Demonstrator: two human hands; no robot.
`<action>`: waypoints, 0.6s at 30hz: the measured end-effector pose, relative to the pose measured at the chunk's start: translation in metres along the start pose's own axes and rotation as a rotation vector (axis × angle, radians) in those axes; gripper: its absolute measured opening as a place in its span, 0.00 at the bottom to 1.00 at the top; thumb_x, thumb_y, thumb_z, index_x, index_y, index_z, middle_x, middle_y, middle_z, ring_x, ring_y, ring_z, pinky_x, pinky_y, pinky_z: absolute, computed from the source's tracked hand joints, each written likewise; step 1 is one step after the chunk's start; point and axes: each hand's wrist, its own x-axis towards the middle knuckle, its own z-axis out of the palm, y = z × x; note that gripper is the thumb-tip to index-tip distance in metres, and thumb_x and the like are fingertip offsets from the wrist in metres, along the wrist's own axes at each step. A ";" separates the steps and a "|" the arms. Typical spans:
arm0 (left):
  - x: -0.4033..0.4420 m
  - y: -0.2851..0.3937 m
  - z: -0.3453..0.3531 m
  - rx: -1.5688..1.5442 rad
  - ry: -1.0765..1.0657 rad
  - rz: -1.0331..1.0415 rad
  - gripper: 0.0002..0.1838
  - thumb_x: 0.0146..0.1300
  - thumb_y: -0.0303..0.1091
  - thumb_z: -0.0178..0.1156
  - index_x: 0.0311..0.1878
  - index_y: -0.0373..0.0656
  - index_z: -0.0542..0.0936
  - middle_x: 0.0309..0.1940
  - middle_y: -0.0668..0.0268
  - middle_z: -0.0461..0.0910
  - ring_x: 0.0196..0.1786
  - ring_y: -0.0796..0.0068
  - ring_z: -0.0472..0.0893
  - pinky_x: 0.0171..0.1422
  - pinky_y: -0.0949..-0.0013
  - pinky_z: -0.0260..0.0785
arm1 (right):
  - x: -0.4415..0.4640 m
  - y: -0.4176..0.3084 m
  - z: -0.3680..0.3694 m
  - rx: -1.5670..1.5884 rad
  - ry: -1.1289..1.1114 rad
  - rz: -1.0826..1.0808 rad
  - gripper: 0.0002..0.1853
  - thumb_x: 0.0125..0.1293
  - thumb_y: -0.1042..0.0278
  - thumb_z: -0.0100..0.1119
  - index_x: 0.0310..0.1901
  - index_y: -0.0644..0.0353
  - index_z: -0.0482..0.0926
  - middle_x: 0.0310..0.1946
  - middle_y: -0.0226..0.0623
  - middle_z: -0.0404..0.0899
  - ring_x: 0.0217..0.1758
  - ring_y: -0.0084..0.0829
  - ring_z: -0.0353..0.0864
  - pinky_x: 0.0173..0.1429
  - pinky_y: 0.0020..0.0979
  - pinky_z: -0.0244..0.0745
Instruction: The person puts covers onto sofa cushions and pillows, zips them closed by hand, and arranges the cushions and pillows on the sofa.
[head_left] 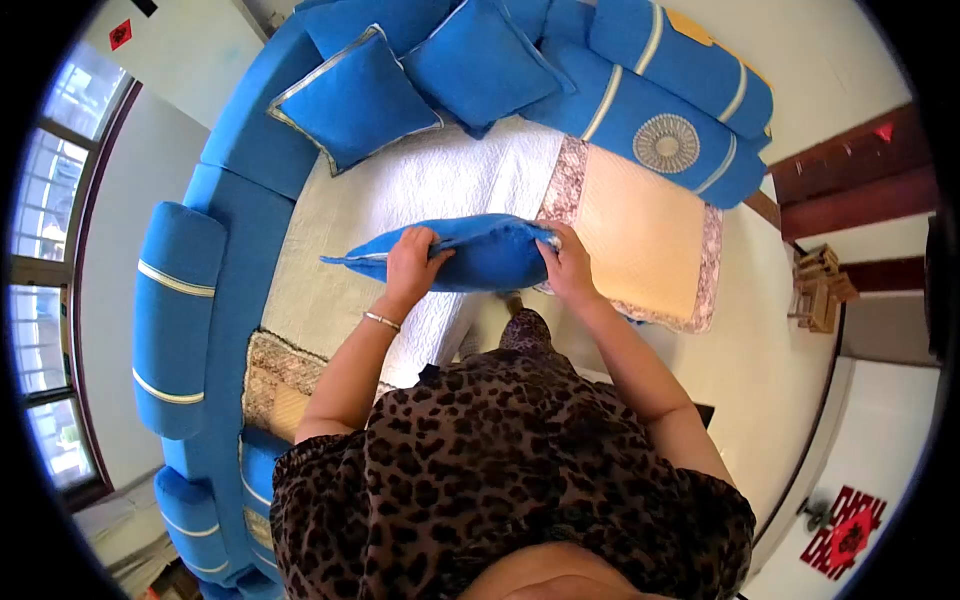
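Observation:
A blue cushion (490,262) is held up in front of me, seen nearly edge-on above the white quilted cover (440,180). My left hand (410,268) grips its near edge left of the middle, fingers closed over the fabric, with a bracelet at the wrist. At the cushion's right end, my right hand (568,262) pinches a corner. Farther back, two blue cushions lean on the sofa: one with pale trim (355,100) at the left and another (480,65) beside it.
A curved blue sofa (245,240) wraps around the left and back. On its right seat lies a peach mat (640,230) with a patterned border. Small wooden stools (820,290) stand by the right wall. Windows (50,270) line the left side.

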 end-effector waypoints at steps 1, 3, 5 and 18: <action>0.016 -0.001 0.001 0.010 0.002 -0.045 0.15 0.47 0.33 0.68 0.31 0.39 0.71 0.29 0.56 0.73 0.37 0.52 0.73 0.39 0.56 0.66 | 0.023 -0.002 -0.001 -0.027 -0.010 -0.025 0.16 0.60 0.66 0.58 0.50 0.57 0.75 0.46 0.40 0.75 0.49 0.41 0.76 0.54 0.35 0.71; 0.041 -0.014 0.007 0.019 0.024 -0.140 0.14 0.49 0.35 0.67 0.32 0.39 0.72 0.30 0.56 0.73 0.37 0.52 0.73 0.40 0.56 0.66 | 0.072 0.007 0.007 -0.034 -0.030 -0.067 0.15 0.61 0.64 0.57 0.48 0.58 0.76 0.44 0.41 0.76 0.48 0.42 0.76 0.51 0.35 0.71; 0.070 -0.026 0.011 0.027 0.071 -0.236 0.15 0.50 0.36 0.67 0.33 0.39 0.72 0.30 0.55 0.74 0.38 0.52 0.74 0.41 0.56 0.66 | 0.122 0.011 0.016 -0.044 -0.074 -0.197 0.15 0.60 0.64 0.58 0.47 0.59 0.75 0.43 0.41 0.76 0.47 0.43 0.76 0.50 0.36 0.71; 0.192 -0.166 0.042 -0.016 0.170 -0.517 0.17 0.53 0.41 0.65 0.32 0.36 0.73 0.30 0.48 0.75 0.38 0.48 0.74 0.42 0.56 0.65 | 0.359 0.022 0.119 0.018 -0.447 -0.260 0.15 0.65 0.55 0.50 0.38 0.59 0.77 0.34 0.48 0.78 0.42 0.51 0.75 0.46 0.44 0.69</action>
